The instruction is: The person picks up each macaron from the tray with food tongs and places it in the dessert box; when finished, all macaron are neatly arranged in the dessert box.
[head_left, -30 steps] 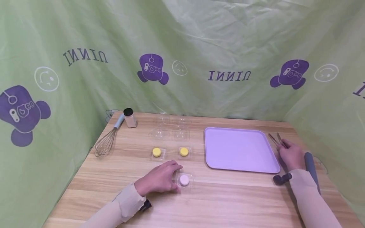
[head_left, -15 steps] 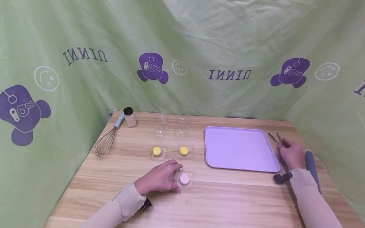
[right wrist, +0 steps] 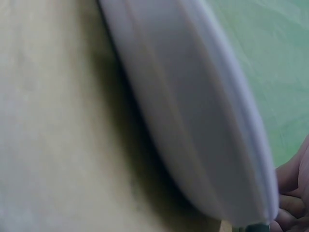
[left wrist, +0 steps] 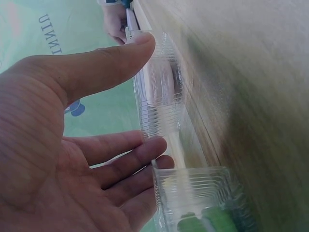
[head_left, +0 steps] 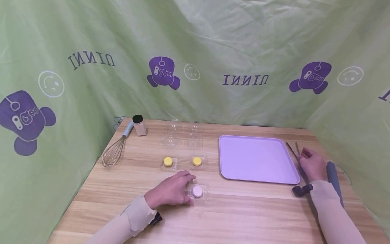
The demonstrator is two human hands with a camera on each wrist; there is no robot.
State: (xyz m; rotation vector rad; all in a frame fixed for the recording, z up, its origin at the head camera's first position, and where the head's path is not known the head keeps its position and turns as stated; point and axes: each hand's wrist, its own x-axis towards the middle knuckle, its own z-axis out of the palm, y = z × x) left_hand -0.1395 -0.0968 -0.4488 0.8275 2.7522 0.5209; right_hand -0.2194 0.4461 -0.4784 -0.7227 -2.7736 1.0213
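Observation:
A pale pink macaron (head_left: 197, 191) lies in an uncovered clear plastic box (left wrist: 159, 123) near the table's front middle. My left hand (head_left: 170, 190) holds that box from its left side. In the left wrist view, the thumb lies on one edge and the fingers touch the opposite edge. Right of the lilac tray, my right hand (head_left: 313, 165) grips the tongs (head_left: 291, 149). Their two slim arms point away from me. The right wrist view shows curled fingers at its right edge, with the tray's side filling the middle; the tongs cannot be made out there.
The lilac tray (head_left: 256, 159) lies right of centre. Two yellow macarons (head_left: 168, 161) sit in clear boxes, with transparent lids (head_left: 193, 140) behind them. At the back left are a whisk (head_left: 114, 154) and a black-capped jar (head_left: 139, 126). A blue-grey cylindrical bar (head_left: 334, 183) lies beside my right forearm.
My right fingers have shifted slightly, and the tongs' arms show at a slightly different angle. The left hand, box and pink macaron stay in place.

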